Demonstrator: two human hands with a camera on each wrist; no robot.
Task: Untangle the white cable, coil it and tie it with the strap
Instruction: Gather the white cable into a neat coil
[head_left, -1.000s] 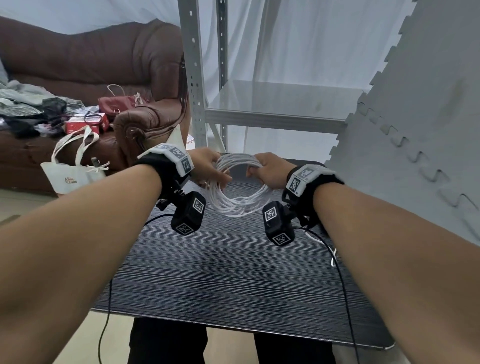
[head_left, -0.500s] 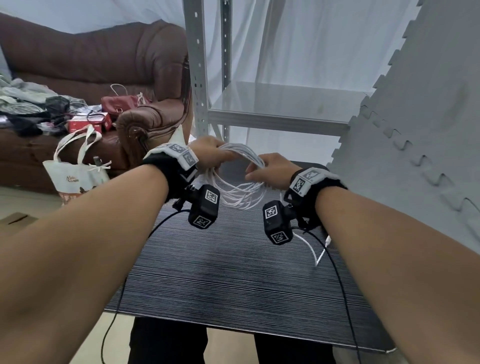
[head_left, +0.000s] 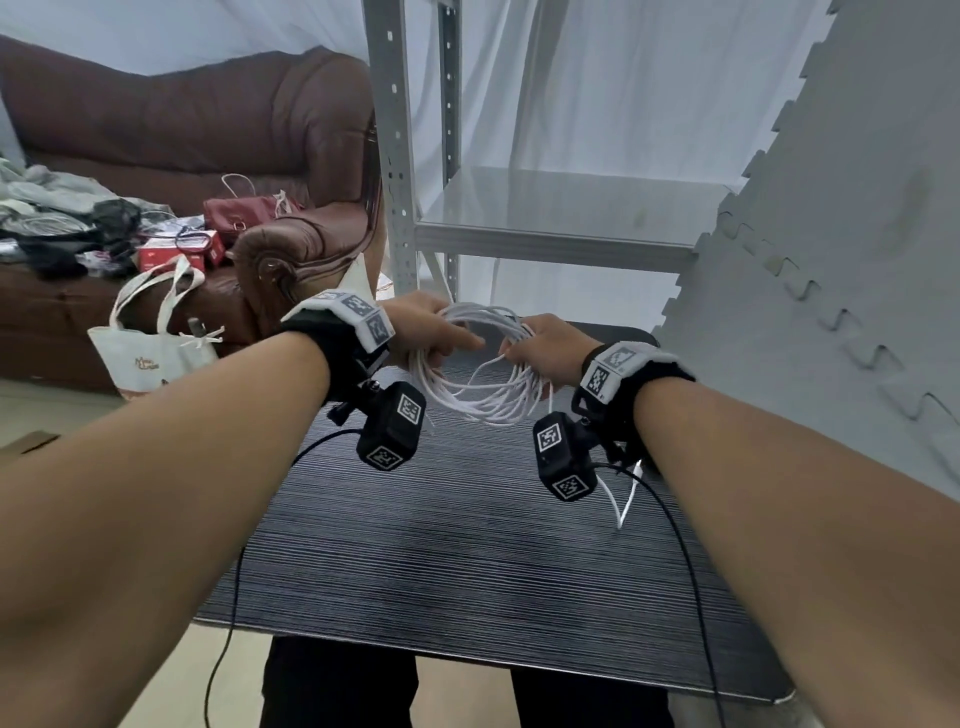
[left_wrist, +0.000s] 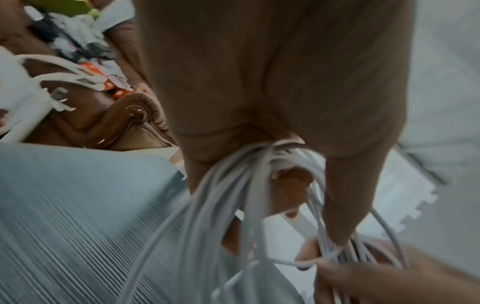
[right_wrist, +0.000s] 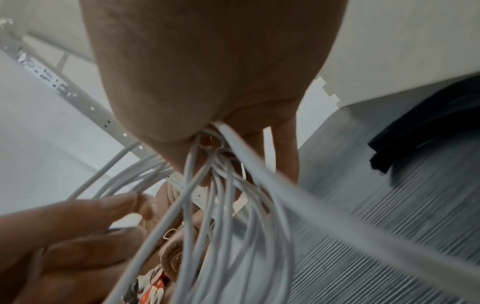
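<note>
Gripping the white cable (head_left: 480, 382) from both sides, the two hands hold its coil up above the far part of the table (head_left: 467, 561). The left hand (head_left: 426, 332) has its fingers curled round the strands at the coil's 9 o'clock, with one finger stretched out across the ring toward the other hand. The right hand (head_left: 545, 345) is closed round the bundle at 3 o'clock; the right wrist view shows the strands fanning out of its fist (right_wrist: 207, 82), and the left wrist view shows the same on the other side (left_wrist: 272, 92).

A loose white end (head_left: 621, 499) hangs from under the right wrist at about 4 o'clock of the coil and touches the tabletop. Black camera blocks hang under each wrist, just near the coil's lower arc, and their thin black leads trail over the table's near edge. Whether the strap is anywhere in view I cannot tell.

Several loops make a roughly round ring, loosely gathered, with some strands crossing the middle rather than lying flat with the rest.

At 12 o'clock beyond the hands stands a grey metal shelf (head_left: 545, 239), its upright post just past the left hand. At 2 to 3 o'clock a grey foam mat wall (head_left: 831, 286) with a toothed edge rises right beside the table's right side. At 10 o'clock is a brown sofa (head_left: 208, 130) with clothes and a red bag on it, and a white tote bag (head_left: 150, 353) on the floor. The dark ribbed tabletop lies bare from under the hands to its near edge at 6 o'clock.
</note>
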